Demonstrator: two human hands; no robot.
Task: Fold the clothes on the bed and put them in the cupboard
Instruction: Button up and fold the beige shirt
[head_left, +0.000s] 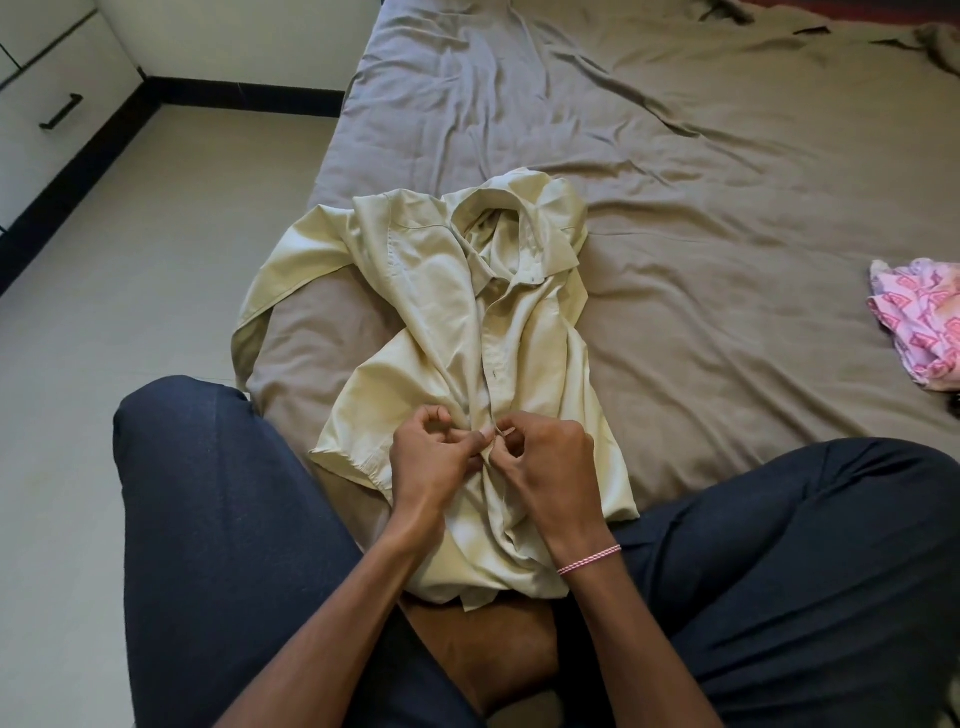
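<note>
Between the knees of dark blue trousers (218, 519), the left hand (431, 457) and right hand (545, 457), a pink thread band (589, 560) at its wrist, pinch the front placket of a pale yellow shirt (457, 312) with curled fingers. The shirt lies face up on the brown bed (675, 182), one sleeve draped over the edge. A pink patterned garment (919, 322) lies well apart at the right. White cupboard drawers (47, 78) stand far left.

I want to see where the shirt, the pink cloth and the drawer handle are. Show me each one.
shirt (410, 280): head view, on its chest panel beside the collar.
pink cloth (919, 317): head view, on its patterned middle.
drawer handle (61, 111): head view, on the middle of the black bar.
</note>
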